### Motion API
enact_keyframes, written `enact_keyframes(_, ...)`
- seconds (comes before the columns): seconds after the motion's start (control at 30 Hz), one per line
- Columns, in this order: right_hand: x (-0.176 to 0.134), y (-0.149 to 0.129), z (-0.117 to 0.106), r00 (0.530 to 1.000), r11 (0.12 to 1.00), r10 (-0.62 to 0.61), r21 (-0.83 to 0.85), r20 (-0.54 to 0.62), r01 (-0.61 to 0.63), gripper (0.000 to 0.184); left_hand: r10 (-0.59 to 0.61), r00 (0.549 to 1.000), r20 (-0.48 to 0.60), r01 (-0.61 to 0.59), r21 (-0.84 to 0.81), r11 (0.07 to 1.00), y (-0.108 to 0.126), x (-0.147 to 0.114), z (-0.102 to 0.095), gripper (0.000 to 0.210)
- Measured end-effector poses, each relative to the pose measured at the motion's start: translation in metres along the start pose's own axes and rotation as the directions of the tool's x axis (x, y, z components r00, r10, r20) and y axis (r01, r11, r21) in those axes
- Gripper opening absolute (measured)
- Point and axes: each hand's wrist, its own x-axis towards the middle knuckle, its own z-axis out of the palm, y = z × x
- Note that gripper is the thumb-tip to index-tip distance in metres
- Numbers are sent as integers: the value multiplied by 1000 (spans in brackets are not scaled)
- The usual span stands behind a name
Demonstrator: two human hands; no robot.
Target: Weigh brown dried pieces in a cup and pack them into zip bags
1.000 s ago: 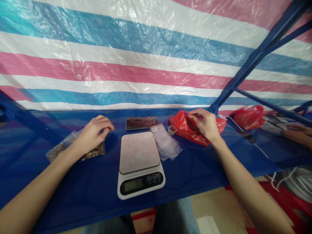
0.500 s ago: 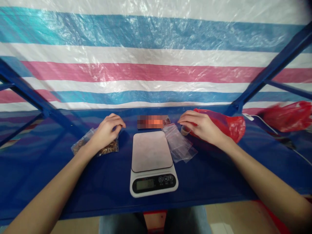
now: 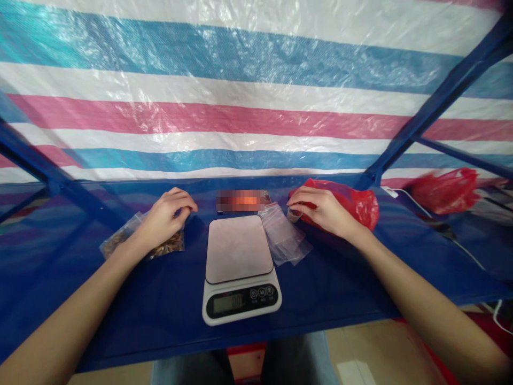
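Note:
My left hand (image 3: 166,216) rests over a clear zip bag (image 3: 127,231) of brown dried pieces at the left. Its fingers are loosely bent, with a gap between thumb and forefinger and nothing visible in them. On the right, my right hand (image 3: 323,211) pinches the rim of a small translucent cup (image 3: 294,215) with a brownish tint. The palm covers part of a red plastic bag (image 3: 358,206). Between the hands stands a white kitchen scale (image 3: 239,251), its plate bare and its display reading 0.0. Several flat clear zip bags (image 3: 282,238) lie beside it.
A blurred-out orange and dark item (image 3: 240,201) lies behind the scale. Blue metal braces (image 3: 401,144) rise at both sides of the blue table (image 3: 320,305), before a striped plastic sheet (image 3: 224,112). Another red bag (image 3: 444,190) and a white cable (image 3: 467,254) are at the far right.
The view has shifted, so the table's things appear farther left. My right fingers have closed in on the small cup's rim. My left hand stays over the bag of dried pieces.

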Motion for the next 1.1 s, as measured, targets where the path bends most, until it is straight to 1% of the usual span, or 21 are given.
enact_keyframes(0.1,0,1,-5,1000,1000,13,12,19,-14,14,6,1000,-2,-6,2,1000,0,0,0,31)
enact_keyframes(0.33,-1,3,-13,990,998,43,47,132,-50,17,12,1000,1,-12,14,1000,-2,0,1,31)
enact_keyframes(0.53,-1,6,-12,987,997,48,58,156,-57,16,7,1000,8,-7,18,1000,-2,0,1,31)
enact_keyframes(0.8,-3,11,-11,992,995,62,71,113,-70,12,5,1000,4,-5,18,1000,-2,1,0,31)
enact_keyframes(0.97,0,4,-11,994,993,78,86,75,-85,14,-7,1000,12,6,21,1000,-2,1,0,31)
enact_keyframes(1.03,1,2,-17,996,994,85,64,31,-87,14,-17,1000,16,17,20,1000,-1,1,0,31)
enact_keyframes(1.1,-1,6,-27,987,991,134,12,-87,-133,17,-26,999,19,26,20,999,0,2,-1,31)
